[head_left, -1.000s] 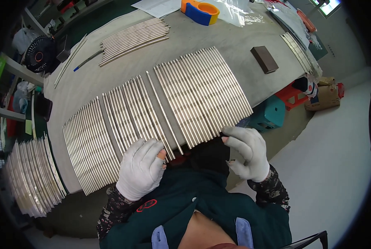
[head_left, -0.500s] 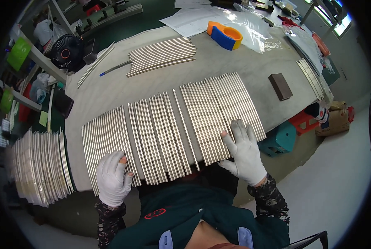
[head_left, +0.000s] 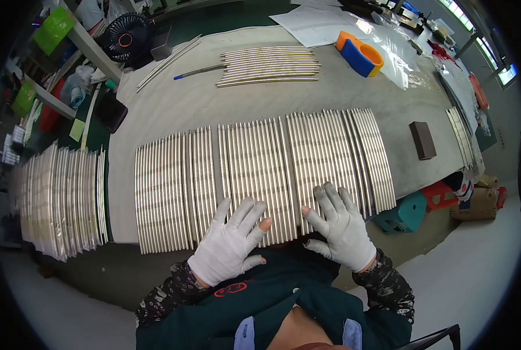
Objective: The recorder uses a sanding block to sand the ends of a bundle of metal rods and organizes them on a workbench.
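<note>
Several slim metal rods (head_left: 254, 169) lie side by side in a broad row along the near edge of the table, with narrow gaps splitting them into groups. My left hand (head_left: 228, 242), in a white glove with bare fingertips at the thumb side, rests on the near ends of the middle rods, fingers spread. Gloved the same way, my right hand (head_left: 339, 227) lies over the near part of the right-hand group, its fingers apart and stretched forward. Neither hand grips a rod.
A smaller batch of rods (head_left: 269, 65) lies at the back beside a blue-tipped pen (head_left: 199, 72). An orange-and-blue tape ring (head_left: 359, 53), a dark brown block (head_left: 422, 140) and plastic-wrapped rods (head_left: 62, 198) surround the row. A black fan (head_left: 126, 38) stands at back left; a teal stool (head_left: 403, 213) is at right.
My left hand has moved right, from the left group to the middle rods, and its fingers have spread. The rods have shifted closer, and the lone rod's wide gaps are gone. My right hand stays nearly put.
</note>
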{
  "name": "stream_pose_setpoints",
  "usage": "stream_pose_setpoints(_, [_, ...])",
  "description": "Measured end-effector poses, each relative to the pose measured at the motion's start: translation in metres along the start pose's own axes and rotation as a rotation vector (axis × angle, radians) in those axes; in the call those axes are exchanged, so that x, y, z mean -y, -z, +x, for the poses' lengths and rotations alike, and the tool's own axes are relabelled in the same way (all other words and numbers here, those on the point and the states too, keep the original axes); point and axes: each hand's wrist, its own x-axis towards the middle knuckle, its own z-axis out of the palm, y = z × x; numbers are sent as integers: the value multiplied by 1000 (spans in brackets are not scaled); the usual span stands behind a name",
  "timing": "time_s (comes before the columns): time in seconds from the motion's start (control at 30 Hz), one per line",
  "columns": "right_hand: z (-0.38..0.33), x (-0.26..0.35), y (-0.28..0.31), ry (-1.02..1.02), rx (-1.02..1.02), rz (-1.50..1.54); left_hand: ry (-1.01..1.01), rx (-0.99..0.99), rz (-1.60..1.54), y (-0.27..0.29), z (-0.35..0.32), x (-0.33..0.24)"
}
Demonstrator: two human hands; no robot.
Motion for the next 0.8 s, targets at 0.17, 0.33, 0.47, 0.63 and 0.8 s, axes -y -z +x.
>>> stream_pose_setpoints(0.17, [-15,-9,-1,-51,-37,-47,-43,-8,-67,-5,25,-12])
stream_pose_setpoints(0.33, [-19,-12,-5,-58,-92,-53,-111,-39,-85,-9,39,-19])
stream_pose_setpoints(0.47, [-18,-12,-5,-45,-113,-63,-119,-51,-60,-9,40,-20])
stream_pose_setpoints(0.63, [-23,-12,-6,-40,-66,-7,-128,-36,-67,-9,34,-18])
stream_pose_setpoints(0.8, [-33,-39,8,-177,-278,-32,-47,3,-17,0,14,-8])
